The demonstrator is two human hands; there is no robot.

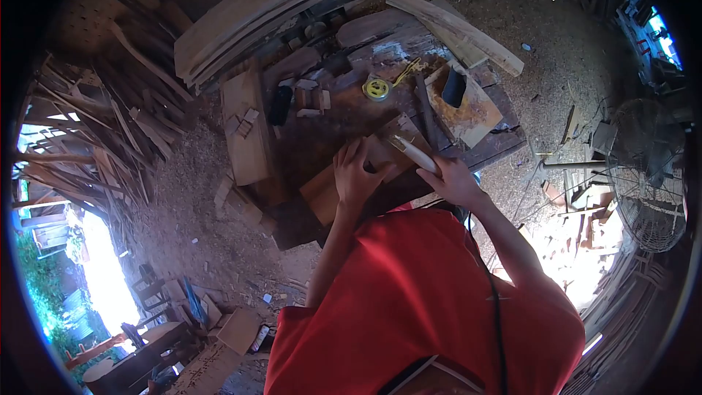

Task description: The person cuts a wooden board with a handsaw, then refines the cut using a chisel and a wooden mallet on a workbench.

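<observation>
Seen from above through a round, wide lens, long wooden slats [102,124] are heaped at the far left, beside a floor strewn with shavings [197,197]. Toward the middle stands a dark workbench [301,152]; at its left side is a thick pale timber [246,150] with small wood scraps [247,121] on top, then a black object [279,105] too dim to identify and a few small blocks [313,102]. A flat brown board [322,194] lies along the bench's near side, in front of the person, who wears a red shirt [409,271]. The left hand [355,175] rests on this board, fingers bent and close together, thumb spread away from them. Farther back lies a yellow tape measure [376,88]. Right of the left hand, a pale slender tool [420,155] slants over the board, its tip pointing left; whether it touches the wood cannot be told. The right hand [452,179] is closed around its near end. Beyond, a curved dark sheet [454,88] sits on a stained panel [479,113], and a large wire fan guard [647,175] stands at the far right.
</observation>
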